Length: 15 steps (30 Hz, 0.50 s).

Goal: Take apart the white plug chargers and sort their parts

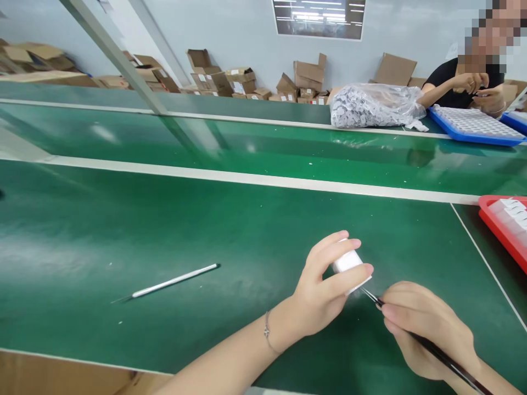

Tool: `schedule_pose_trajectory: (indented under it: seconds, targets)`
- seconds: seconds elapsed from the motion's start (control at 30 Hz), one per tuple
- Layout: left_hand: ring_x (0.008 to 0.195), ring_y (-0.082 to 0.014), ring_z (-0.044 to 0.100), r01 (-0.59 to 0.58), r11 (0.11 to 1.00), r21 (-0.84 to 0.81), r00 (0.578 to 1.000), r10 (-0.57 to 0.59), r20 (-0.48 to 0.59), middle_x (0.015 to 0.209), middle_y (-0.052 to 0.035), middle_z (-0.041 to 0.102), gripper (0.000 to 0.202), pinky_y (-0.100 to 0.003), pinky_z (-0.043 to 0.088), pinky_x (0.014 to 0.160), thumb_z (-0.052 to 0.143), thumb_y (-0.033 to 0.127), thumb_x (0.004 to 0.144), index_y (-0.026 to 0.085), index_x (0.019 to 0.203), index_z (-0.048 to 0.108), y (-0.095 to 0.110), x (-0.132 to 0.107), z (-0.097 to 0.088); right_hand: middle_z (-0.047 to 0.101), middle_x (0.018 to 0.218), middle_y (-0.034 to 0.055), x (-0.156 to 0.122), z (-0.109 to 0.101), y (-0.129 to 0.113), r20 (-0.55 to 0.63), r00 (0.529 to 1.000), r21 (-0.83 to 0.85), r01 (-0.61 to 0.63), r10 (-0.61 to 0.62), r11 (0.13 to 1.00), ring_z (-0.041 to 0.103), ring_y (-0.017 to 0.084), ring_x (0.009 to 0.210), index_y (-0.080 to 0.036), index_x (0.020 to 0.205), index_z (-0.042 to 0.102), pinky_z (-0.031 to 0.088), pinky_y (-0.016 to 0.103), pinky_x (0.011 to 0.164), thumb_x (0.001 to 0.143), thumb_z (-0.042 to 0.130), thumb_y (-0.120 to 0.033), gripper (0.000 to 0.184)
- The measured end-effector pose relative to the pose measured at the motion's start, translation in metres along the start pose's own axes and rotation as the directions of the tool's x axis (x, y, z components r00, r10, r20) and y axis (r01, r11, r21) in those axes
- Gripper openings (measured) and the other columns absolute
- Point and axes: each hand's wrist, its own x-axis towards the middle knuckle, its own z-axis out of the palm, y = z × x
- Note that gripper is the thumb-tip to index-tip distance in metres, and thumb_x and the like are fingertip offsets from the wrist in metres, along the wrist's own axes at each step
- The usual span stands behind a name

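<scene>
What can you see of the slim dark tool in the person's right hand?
The slim dark tool has a long, glossy black handle and a narrow, silvery, metal-looking tip; it may be tweezers. The right hand grips it near the front, slanted, its tip towards the white piece in the left hand. Whether they touch is unclear.

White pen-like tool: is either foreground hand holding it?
No: the white pen-like tool lies on the green table, while the left hand holds a white piece and the right hand a black-handled tool.

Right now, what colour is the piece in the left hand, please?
The piece is white, seen best in the head view.
</scene>
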Motion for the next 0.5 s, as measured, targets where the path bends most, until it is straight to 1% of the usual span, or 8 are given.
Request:
schedule_pose_trajectory:
  seconds: [0.13,0.2,0.4,0.5]
  targets:
    - [0.116,-0.0188,0.050,-0.018,0.999,0.030,1.000,0.017,0.010,0.114,-0.0091,0.052,0.026,-0.038,0.050,0.098,0.051,-0.004,0.081,0.016,0.097,0.058,0.0008,0.0008,-0.0017,0.060,0.075,0.0076,0.0049,0.0020,0.0001,-0.068,0.997,0.086,-0.039,0.045,0.995,0.060,0.015,0.066,-0.010,0.103,0.057,0.055,0.029,0.056,0.076,0.047,0.007,0.034]
    - [0.116,-0.0188,0.050,-0.023,0.999,0.041,1.000,0.023,0.016,0.114,-0.0091,0.052,0.025,-0.038,0.050,0.097,0.050,-0.003,0.082,0.016,0.096,0.058,0.0010,0.0009,-0.0023,0.059,0.074,0.0070,0.0070,0.0025,0.0002,-0.082,0.995,0.117,-0.055,0.065,0.992,0.060,0.015,0.064,-0.010,0.104,0.057,0.054,0.029,0.054,0.075,0.047,0.007,0.035]
    - [0.116,-0.0184,0.050,-0.040,0.997,0.071,0.999,0.040,0.010,0.112,-0.0085,0.053,0.019,-0.037,0.051,0.097,0.050,0.003,0.086,0.017,0.095,0.059,0.0010,0.0013,-0.0021,0.060,0.072,0.0060,0.0064,0.0027,0.0003,-0.067,0.990,0.166,-0.110,0.123,0.980,0.059,0.014,0.060,-0.012,0.106,0.058,0.053,0.030,0.053,0.074,0.048,0.006,0.038]
    - [0.115,-0.0181,0.050,-0.051,0.995,0.088,0.999,0.051,0.002,0.112,-0.0079,0.053,0.020,-0.036,0.051,0.097,0.052,0.002,0.085,0.017,0.095,0.059,0.0014,0.0009,-0.0008,0.061,0.073,0.0058,0.0035,0.0032,0.0011,-0.056,0.984,0.197,-0.156,0.170,0.968,0.060,0.016,0.060,-0.014,0.106,0.059,0.053,0.031,0.053,0.074,0.049,0.005,0.039]
